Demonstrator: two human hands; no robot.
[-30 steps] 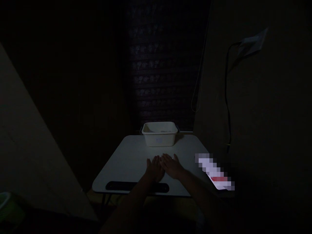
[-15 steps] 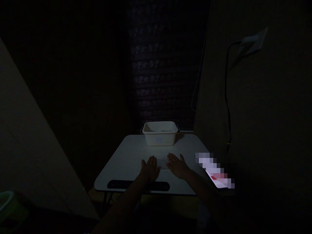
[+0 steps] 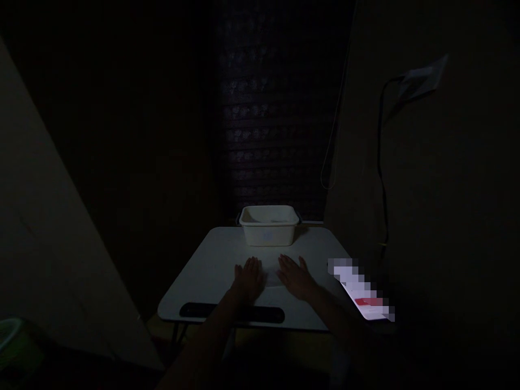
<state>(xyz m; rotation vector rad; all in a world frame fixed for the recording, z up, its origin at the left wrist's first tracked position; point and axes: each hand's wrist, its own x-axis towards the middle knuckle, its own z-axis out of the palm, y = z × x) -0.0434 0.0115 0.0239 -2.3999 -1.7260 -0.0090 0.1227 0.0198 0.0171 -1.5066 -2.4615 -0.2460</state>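
Note:
In dim light my left hand (image 3: 249,279) lies palm down with its fingers stretched out over the white table (image 3: 199,271). Opposite it, my right hand (image 3: 295,276) is also flat, fingers spread and pointing away from me. Between the two hands lies a thin, clear sheet that looks like plastic film (image 3: 272,277); its outer edges are hidden under or beside my hands. Behind them stands a white plastic tub (image 3: 268,234) with side handles, holding something pale that I cannot make out.
A dark slot (image 3: 195,310) runs along the table's front edge. To the right glows a lit, partly blurred screen (image 3: 359,290). A black cord (image 3: 380,151) hangs from a wall outlet (image 3: 424,80). A green bin (image 3: 18,349) stands at lower left.
The whole view has shifted slightly, so the table and tub appear a little lower. My hands stay flat on either side of the clear sheet, the left one slightly higher against the table.

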